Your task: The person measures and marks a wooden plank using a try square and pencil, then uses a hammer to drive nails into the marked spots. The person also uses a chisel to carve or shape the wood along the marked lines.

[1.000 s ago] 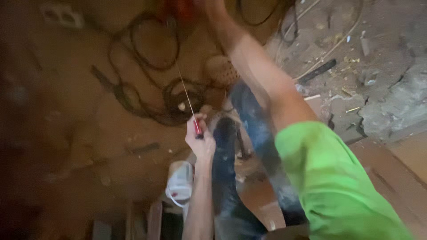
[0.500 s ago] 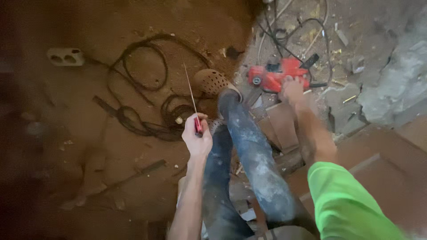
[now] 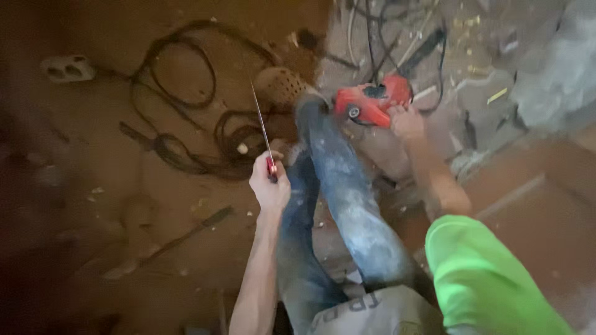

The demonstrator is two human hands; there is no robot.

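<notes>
Above the floor (image 3: 93,248), the left hand (image 3: 269,186) pinches a thin blade (image 3: 261,124) by its handle; the right hand (image 3: 406,122) grips a red tool (image 3: 369,102).

Two hands: left hand (image 3: 269,186), right hand (image 3: 406,122). One thin metal rod (image 3: 261,127) with red grip, in left hand. One red power tool (image 3: 369,102), under right hand. One perforated clog (image 3: 279,84) visible on foot. Two legs in dusty jeans (image 3: 347,198). One green sleeve (image 3: 484,279). One white socket block (image 3: 67,67) on floor. One tangle of black cable (image 3: 186,105), several loops, exact count unclear. One flat dark tool (image 3: 205,222) on floor.
</notes>
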